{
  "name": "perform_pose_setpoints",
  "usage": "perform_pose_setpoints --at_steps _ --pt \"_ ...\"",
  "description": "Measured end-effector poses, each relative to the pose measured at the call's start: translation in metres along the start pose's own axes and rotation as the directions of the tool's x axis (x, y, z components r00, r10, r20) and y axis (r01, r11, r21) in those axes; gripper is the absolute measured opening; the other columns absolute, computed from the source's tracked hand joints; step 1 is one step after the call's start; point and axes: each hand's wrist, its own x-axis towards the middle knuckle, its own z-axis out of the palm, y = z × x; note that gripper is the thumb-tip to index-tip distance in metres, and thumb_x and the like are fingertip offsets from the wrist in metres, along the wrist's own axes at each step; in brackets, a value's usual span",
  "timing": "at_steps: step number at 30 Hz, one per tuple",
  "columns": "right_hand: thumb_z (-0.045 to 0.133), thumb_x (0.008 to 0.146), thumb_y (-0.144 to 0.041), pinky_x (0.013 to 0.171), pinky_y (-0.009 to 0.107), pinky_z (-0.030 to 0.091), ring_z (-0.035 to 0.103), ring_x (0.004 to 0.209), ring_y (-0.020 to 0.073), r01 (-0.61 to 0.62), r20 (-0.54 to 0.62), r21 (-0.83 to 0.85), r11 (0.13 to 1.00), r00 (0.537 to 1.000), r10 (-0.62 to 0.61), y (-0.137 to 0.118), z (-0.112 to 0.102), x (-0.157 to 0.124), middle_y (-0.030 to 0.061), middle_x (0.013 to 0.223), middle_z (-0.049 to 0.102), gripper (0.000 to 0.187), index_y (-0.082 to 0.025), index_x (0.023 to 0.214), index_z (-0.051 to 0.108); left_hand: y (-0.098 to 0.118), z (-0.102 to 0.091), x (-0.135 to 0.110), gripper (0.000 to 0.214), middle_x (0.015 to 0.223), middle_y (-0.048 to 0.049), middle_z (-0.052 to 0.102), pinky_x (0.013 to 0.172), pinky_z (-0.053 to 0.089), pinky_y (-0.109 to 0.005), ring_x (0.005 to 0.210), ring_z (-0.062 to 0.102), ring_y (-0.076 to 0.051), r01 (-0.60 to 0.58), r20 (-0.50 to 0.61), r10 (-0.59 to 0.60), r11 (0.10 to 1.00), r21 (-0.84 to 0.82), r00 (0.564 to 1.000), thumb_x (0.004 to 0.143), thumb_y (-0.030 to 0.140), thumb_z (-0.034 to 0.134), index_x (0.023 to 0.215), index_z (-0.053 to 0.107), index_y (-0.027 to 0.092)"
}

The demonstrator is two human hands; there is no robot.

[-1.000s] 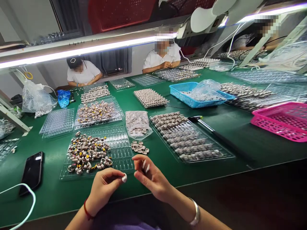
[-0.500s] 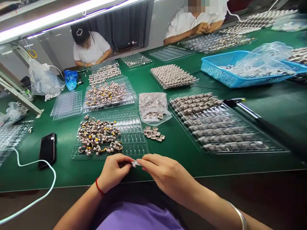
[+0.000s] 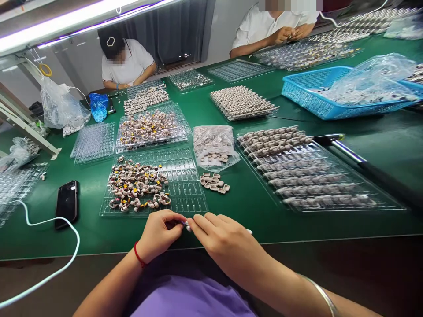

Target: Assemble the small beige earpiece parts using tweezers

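Note:
My left hand [image 3: 158, 230], with a red cord at the wrist, is closed in a pinch on a small white rounded part [image 3: 188, 228]. Fingertips of my right hand [image 3: 220, 233] meet it from the other side, just above the table's front edge. A slim white-ended tool is in my right hand; its white end [image 3: 250, 231] pokes out past the hand, and the rest is mostly hidden by the fingers. Beyond my hands lies a clear plastic tray [image 3: 185, 189] with a heap of small beige-and-dark wired parts [image 3: 137, 187]. Loose beige oval shells [image 3: 214, 182] lie right of it.
A bag of shells [image 3: 213, 141] lies beyond the loose ones. At right are a tray with rows of shells [image 3: 310, 180], a black-handled rod [image 3: 363, 165] and a blue basket [image 3: 317, 103]. A phone [image 3: 67, 204] and white cable [image 3: 74, 255] lie left. Two people work opposite.
My right hand has turned and moved slightly in over the white part, its fingers now covering more of the tool. The tool's white end now shows behind that hand. The camera view has shifted slightly.

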Motion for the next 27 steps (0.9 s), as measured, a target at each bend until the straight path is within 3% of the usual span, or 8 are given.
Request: perform_pose_setpoints --at_steps 11,27 --pt "0.050 0.081 0.000 0.055 0.034 0.031 0.050 0.063 0.0207 0.029 -0.006 -0.041 0.999 1.000 -0.029 -0.007 0.001 -0.002 0.0080 0.073 0.060 0.020 -0.012 0.081 0.065 0.001 0.004 -0.001 0.020 0.072 -0.0041 0.075 0.057 0.049 -0.022 0.060 0.064 -0.014 0.019 -0.015 -0.019 1.000 -0.001 1.000 0.072 0.010 0.057 0.082 0.075 0.014" --pt "0.047 0.077 0.000 0.054 0.035 0.032 0.050 0.066 0.0235 0.028 0.018 -0.115 0.993 1.000 -0.026 -0.019 0.000 -0.005 0.0125 0.075 0.061 0.025 -0.007 0.084 0.070 0.002 0.007 -0.002 0.019 0.072 -0.0052 0.073 0.056 0.047 -0.023 0.060 0.062 -0.015 0.022 -0.064 -0.019 0.999 0.039 0.998 0.072 0.010 0.057 0.079 0.075 0.014"
